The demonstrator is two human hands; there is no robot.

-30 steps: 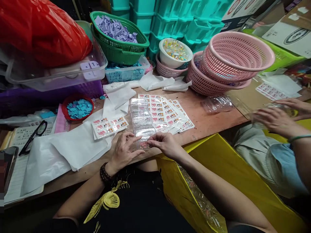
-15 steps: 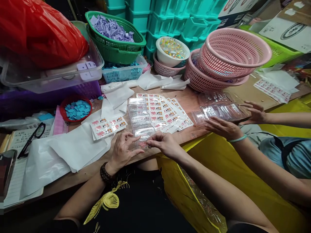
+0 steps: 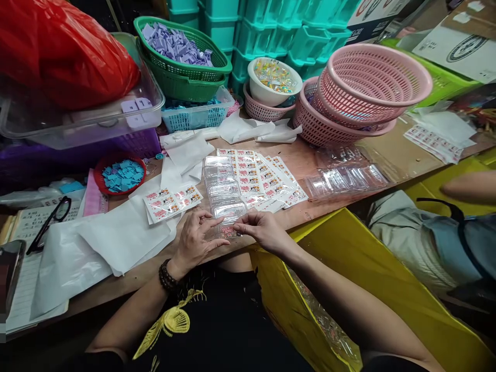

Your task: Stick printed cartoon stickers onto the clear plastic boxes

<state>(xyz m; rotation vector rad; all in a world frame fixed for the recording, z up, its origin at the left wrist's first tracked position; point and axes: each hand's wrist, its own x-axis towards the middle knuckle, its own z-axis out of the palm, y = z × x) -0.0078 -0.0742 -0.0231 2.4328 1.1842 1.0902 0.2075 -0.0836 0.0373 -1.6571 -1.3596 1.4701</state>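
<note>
My right hand (image 3: 261, 231) has thumb and forefinger pinched at the right edge of a small clear sticker with red print (image 3: 227, 231), which lies over the nearest clear plastic case. Across from it, my left hand (image 3: 197, 236) is open, thumb and forefinger spread at the case's left side. Beyond my fingers runs an overlapping row of clear plastic cases (image 3: 223, 192). Sheets of cartoon stickers (image 3: 248, 173) fan out to their right. A smaller sticker sheet (image 3: 172, 203) rests on white paper to the left.
More clear cases (image 3: 349, 180) lie at the right. Pink baskets (image 3: 380, 82), a white bowl (image 3: 275, 85) and a green basket (image 3: 182, 57) stand behind. Glasses (image 3: 50, 222), a notebook (image 3: 23, 289) and a red dish (image 3: 121, 174) are left. A co-worker's arm (image 3: 470, 187) shows at right.
The co-worker's hands have drawn back from the clear cases at the right, leaving only part of an arm in view. My own hands have barely moved.
</note>
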